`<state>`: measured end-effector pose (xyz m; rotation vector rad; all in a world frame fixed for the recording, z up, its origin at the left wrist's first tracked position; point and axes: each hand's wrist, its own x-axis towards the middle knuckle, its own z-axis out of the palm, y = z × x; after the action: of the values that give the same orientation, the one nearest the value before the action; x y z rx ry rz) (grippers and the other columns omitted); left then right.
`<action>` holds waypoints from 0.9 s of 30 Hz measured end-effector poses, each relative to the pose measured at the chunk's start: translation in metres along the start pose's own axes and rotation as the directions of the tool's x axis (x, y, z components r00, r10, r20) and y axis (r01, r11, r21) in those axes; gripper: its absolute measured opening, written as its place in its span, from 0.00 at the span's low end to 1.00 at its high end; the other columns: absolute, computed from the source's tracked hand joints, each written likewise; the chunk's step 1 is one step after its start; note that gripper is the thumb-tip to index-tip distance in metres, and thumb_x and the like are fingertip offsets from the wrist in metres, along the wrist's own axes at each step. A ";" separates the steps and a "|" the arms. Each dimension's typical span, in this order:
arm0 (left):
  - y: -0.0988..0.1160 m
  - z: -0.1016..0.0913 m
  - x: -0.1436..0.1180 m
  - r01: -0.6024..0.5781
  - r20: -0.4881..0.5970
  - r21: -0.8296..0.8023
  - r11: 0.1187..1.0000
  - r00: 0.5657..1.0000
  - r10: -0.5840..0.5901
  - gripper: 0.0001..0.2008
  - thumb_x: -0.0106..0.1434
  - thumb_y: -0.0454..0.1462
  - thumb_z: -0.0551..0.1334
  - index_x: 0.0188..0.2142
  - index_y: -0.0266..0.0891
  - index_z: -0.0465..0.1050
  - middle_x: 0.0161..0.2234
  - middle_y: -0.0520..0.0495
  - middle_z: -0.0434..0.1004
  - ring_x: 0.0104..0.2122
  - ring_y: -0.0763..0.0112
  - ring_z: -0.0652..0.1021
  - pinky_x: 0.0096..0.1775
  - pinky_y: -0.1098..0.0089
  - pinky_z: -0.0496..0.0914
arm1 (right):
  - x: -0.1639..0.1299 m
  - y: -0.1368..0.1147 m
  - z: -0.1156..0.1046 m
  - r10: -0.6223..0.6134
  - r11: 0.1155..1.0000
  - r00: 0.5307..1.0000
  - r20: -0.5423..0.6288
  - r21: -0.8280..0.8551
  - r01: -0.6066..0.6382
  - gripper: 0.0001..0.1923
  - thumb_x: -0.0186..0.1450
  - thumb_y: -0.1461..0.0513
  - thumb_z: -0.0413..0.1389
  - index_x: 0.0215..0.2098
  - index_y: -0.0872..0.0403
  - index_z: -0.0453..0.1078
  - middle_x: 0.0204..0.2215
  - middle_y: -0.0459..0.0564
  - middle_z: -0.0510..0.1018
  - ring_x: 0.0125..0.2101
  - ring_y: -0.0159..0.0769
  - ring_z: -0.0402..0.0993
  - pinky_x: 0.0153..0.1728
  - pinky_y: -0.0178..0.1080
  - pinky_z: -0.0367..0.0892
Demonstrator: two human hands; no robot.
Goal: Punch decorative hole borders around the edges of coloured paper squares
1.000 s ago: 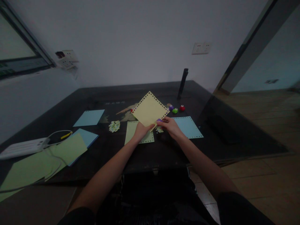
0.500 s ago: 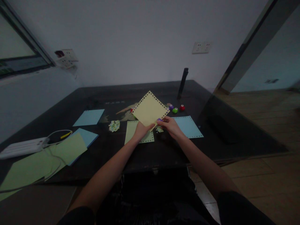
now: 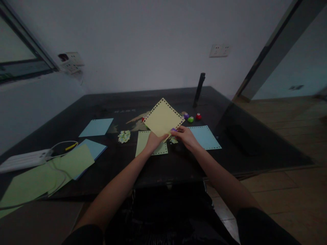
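My left hand (image 3: 155, 141) grips a yellow sheet of paper (image 3: 163, 117) by its lower corner, thumb on top. The sheet is raised and turned like a diamond, with rows of small punched holes along its edges. My right hand (image 3: 186, 136) is closed on a small purple paper punch (image 3: 174, 129) at the sheet's lower right edge; fingers cover most of the punch. Under the hands lies a second yellow-green sheet (image 3: 143, 143) with holes along its border. A little heap of punched paper bits (image 3: 173, 140) is partly hidden below the right hand.
Behind the sheet stand a purple punch (image 3: 186, 116), a green punch (image 3: 190, 119) and a red punch (image 3: 198, 116). Blue hole-edged paper (image 3: 206, 137) lies right; paper bits (image 3: 124, 136) and blue paper (image 3: 97, 127) lie left. A white power strip (image 3: 25, 160) and cable cross loose sheets.
The hands, the yellow sheet and the purple punch keep nearly the same pose. The whole view has shifted very slightly.
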<state>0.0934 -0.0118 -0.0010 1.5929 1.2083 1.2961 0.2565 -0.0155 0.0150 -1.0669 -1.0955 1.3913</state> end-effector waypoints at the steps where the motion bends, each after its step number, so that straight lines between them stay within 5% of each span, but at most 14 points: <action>1: 0.000 0.000 0.000 0.003 0.002 0.005 1.000 1.000 -0.003 0.23 0.50 0.34 0.67 0.47 0.34 0.71 0.48 0.39 0.75 0.48 0.61 0.75 0.53 0.60 0.66 | 0.000 0.000 0.000 0.000 1.000 1.000 -0.001 -0.001 0.000 0.20 0.39 0.57 0.69 0.28 0.56 0.73 0.24 0.46 0.76 0.24 0.30 0.69 0.24 0.33 0.62; 27: -0.002 0.000 0.001 -0.011 0.010 0.054 0.999 1.000 0.010 0.25 0.50 0.34 0.67 0.49 0.34 0.70 0.50 0.39 0.74 0.50 0.60 0.74 0.54 0.60 0.64 | 0.003 0.005 0.001 -0.051 0.997 0.999 -0.020 0.057 0.052 0.16 0.40 0.59 0.68 0.24 0.56 0.72 0.20 0.44 0.75 0.22 0.29 0.69 0.28 0.35 0.63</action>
<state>0.0930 -0.0108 -0.0024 1.6437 1.2398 1.2705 0.2541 -0.0133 0.0097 -1.0015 -1.0566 1.3619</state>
